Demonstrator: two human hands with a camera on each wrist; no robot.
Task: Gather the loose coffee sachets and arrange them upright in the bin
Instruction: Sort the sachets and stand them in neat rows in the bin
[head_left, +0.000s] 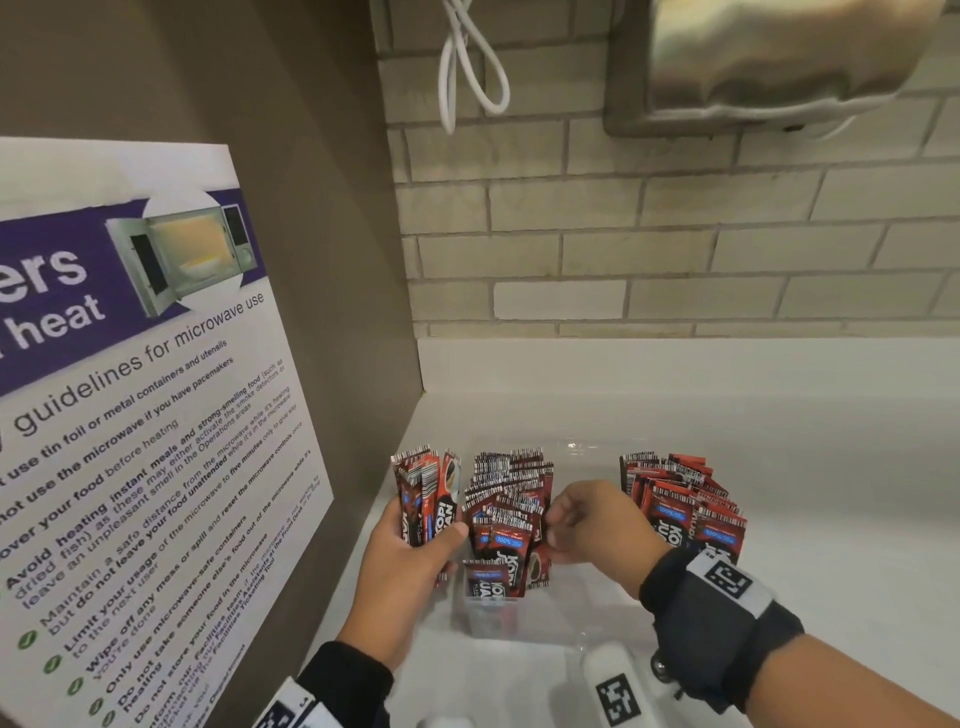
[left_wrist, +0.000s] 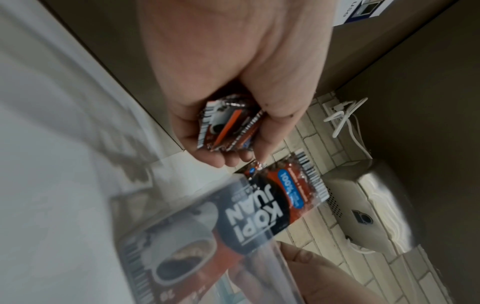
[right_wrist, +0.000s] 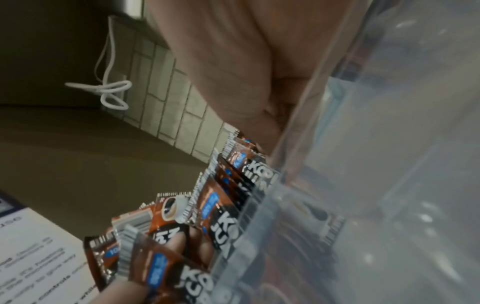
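Note:
My left hand (head_left: 423, 527) grips a bundle of red-and-black coffee sachets (head_left: 427, 486) upright, just left of the clear bin (head_left: 576, 616). The left wrist view shows that bundle (left_wrist: 226, 127) inside my curled fingers. Several sachets (head_left: 506, 506) stand packed in the bin's left part, and another batch (head_left: 680, 499) stands at its right. My right hand (head_left: 555, 532) is inside the bin, its fingers and thumb curled on the right edge of the left stack. In the right wrist view the sachet tops (right_wrist: 221, 205) rise beside the bin wall (right_wrist: 363, 164); my fingertips are hidden there.
The bin sits on a white counter (head_left: 831, 467) in a corner. A brown side wall with a microwave-rules poster (head_left: 145, 415) stands close on the left. On the brick wall behind hang a steel dispenser (head_left: 753, 62) and a looped white cable (head_left: 467, 67).

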